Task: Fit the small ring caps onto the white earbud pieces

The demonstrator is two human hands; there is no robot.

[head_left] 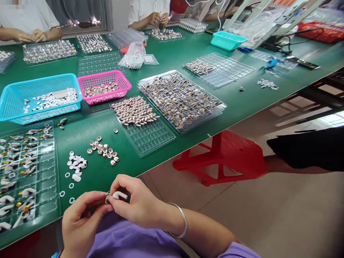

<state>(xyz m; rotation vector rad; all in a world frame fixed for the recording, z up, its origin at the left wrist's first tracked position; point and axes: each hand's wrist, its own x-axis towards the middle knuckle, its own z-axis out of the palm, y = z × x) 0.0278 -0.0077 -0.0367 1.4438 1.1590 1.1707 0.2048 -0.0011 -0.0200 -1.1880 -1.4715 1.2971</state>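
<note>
In front of my purple top, the fingertips of my two hands meet. My right hand [138, 202], with a silver bangle on the wrist, pinches a white earbud [120, 195] with a bent stem. Finger and thumb of my left hand [82, 216] are closed on a small round earbud cap [107, 199] at the earbud's head; whether the two are joined I cannot tell. Just beyond my hands, white round stickers [76, 163] and loose earbud caps [103, 148] lie on the green table, with several white rings near my left hand.
A tray of earbud parts [47, 172] stands at left. Behind are a blue basket [40, 111], a pink basket [104, 100], a half-filled tray [150, 141] and stacked full trays [182, 100]. A red stool [233, 154] is at right. Two co-workers sit opposite.
</note>
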